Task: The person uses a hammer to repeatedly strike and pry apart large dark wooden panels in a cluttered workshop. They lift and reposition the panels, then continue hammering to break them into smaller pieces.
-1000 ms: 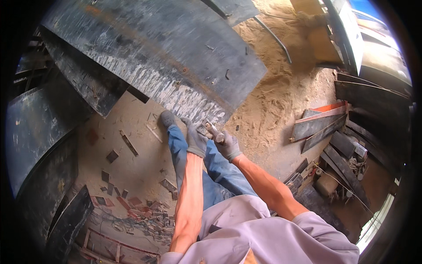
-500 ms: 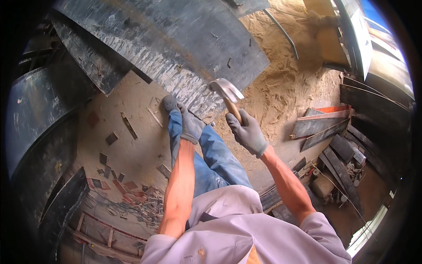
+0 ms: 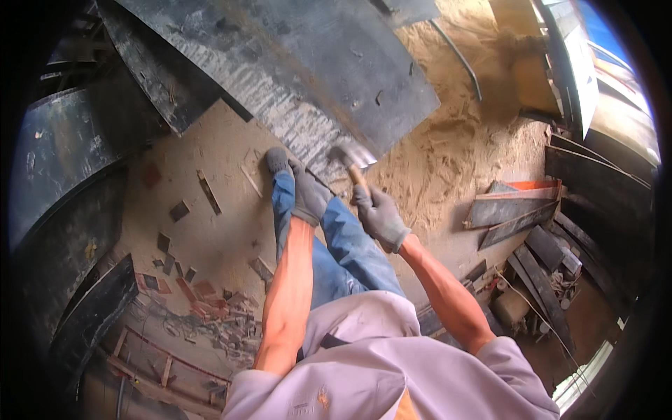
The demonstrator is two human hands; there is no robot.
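I see a sandy floor [image 3: 210,238] bearing large dark metal sheets [image 3: 301,77], a heap of sand [image 3: 455,154], scattered broken tile bits [image 3: 196,287] and flat boards [image 3: 511,210].

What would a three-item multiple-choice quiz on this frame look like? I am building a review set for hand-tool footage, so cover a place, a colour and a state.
1. Where is the hammer head?
A. over the edge of the large dark metal sheet
B. on the sand pile
C. by the red brick bits

2. What colour are the gloves?
A. orange
B. grey
C. white

3. How does the right hand stand?
A. open and empty
B. flat on the floor
C. closed around the hammer handle

Key: 1 A, the hammer sits at the sheet's near edge. 2 B, both the left hand and right hand wear grey gloves. 3 C, the fingers wrap the wooden handle.
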